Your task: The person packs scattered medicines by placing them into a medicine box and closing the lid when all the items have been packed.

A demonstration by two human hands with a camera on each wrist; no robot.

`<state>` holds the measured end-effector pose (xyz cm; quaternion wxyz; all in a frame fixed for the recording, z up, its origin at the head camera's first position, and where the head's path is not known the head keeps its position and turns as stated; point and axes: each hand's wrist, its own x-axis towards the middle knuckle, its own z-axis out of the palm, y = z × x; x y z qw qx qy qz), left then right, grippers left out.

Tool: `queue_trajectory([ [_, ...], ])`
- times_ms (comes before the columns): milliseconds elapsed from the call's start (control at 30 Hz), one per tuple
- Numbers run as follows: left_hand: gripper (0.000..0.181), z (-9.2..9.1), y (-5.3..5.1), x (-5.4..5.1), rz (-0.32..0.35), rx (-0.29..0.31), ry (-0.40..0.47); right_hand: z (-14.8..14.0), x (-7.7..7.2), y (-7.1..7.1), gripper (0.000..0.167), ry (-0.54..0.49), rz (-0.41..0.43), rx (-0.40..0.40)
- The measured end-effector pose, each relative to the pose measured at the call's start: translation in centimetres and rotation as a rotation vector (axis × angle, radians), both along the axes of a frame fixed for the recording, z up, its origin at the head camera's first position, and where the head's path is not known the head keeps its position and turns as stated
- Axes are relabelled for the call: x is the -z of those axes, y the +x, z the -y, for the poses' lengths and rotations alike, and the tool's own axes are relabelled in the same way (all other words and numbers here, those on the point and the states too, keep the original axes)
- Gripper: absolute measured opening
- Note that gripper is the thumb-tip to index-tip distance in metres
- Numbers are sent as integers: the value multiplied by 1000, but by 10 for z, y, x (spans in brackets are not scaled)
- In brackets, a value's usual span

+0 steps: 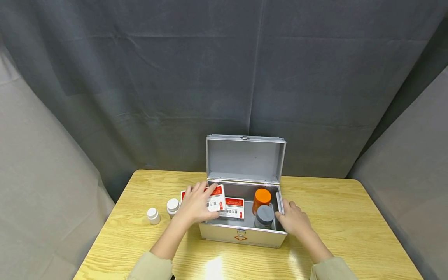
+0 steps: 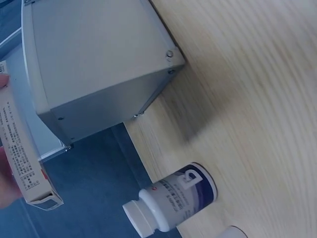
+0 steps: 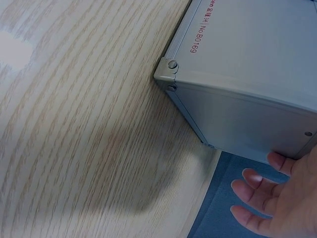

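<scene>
A silver first-aid case (image 1: pixel 224 232) stands on the table with its lid (image 1: pixel 245 159) raised. My left hand (image 1: pixel 196 206) grips a white-and-red medicine box (image 1: pixel 217 201) above the case's left side; in the left wrist view the box's printed edge (image 2: pixel 20 144) faces the camera. Inside the case lie a second medicine box (image 1: pixel 233 208), an orange bottle (image 1: pixel 261 201) and a grey-lidded jar (image 1: pixel 264 216). My right hand (image 1: pixel 295 219) holds the case's right wall, thumb over the rim; in the right wrist view its other fingers (image 3: pixel 255 186) are loosely spread outside.
Left of the case stand a white pill bottle (image 1: pixel 173 206), its blue-and-white label visible in the left wrist view, and a smaller white bottle (image 1: pixel 153 216). A dark grey curtain (image 1: pixel 175 77) hangs behind the wooden table (image 1: pixel 336 225), with paler cloth at both sides.
</scene>
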<state>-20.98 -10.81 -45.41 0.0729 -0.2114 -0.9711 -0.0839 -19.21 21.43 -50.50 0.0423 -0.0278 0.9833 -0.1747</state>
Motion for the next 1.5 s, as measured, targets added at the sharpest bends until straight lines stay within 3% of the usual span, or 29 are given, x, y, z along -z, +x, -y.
queue_trajectory([
  [300,89,-18,-10,-2,-9,38,-31,0,-1,0,60,0,-8,-7],
  [800,85,-51,-17,-3,15,99,-93,-2,-2,2,60,-11,-3,-1],
  [1267,85,-70,-27,2,29,118,-107,-3,0,2,59,-18,-16,5],
  [1500,85,-74,-30,11,65,127,-118,-3,0,2,58,-9,-15,2],
])
